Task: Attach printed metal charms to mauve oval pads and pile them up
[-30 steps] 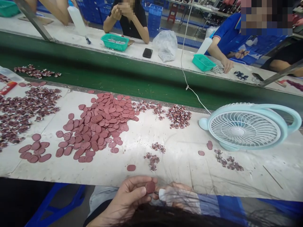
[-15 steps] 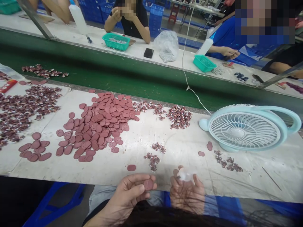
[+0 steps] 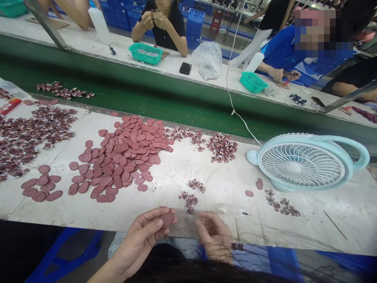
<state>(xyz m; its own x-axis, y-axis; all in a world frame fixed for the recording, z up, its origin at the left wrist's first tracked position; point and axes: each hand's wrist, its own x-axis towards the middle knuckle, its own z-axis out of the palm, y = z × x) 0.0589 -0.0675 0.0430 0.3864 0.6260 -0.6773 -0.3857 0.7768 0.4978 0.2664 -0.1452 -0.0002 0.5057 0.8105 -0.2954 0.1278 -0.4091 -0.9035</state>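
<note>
Right hand (image 3: 214, 236): had dropped the clear item held half a second before; blurred, fingers loosely spread, empty. Left hand (image 3: 147, 232): pinched one maroon oval disc (image 3: 167, 218) at the table's (image 3: 224, 204) near edge. Disc pile (image 3: 129, 153) well beyond; fan (image 3: 303, 163) at right.

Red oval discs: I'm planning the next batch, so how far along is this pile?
Little looks done. The left hand pinches one red disc; the blurred right hand is beside it. The big disc pile lies untouched on the table.
</note>
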